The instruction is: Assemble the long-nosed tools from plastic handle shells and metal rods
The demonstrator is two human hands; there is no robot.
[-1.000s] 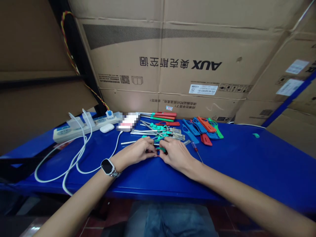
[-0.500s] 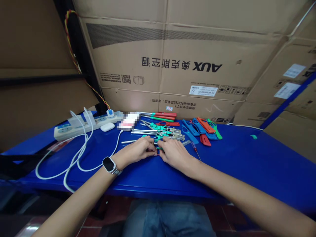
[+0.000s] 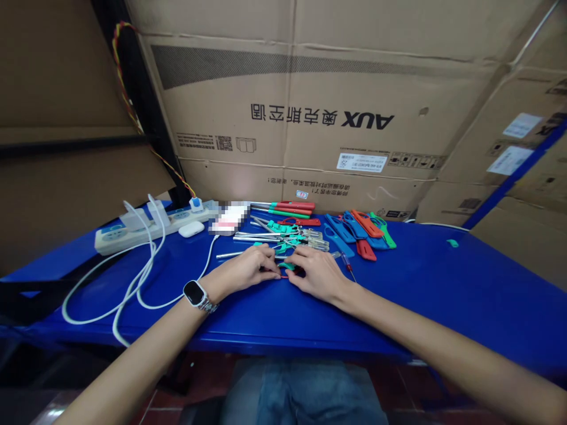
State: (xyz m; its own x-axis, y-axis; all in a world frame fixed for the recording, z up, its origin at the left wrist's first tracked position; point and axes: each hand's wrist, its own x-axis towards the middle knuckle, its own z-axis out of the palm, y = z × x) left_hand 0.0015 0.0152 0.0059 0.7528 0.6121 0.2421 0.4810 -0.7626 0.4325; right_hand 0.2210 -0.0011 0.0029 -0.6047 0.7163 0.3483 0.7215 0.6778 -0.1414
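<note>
Both your left hand and right hand seemingly pinch a red piece, metal rods at twelve o'clock. Handling it next probably needs steadiness.

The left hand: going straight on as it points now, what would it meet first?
Likely the small red part at its tips, perhaps in contact, then the right hand; depth is unclear.

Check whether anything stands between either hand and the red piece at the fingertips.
Nothing visible does: the left hand and right hand sit at the red piece, one on each side. A green piece shows just beyond it, not in between.
</note>
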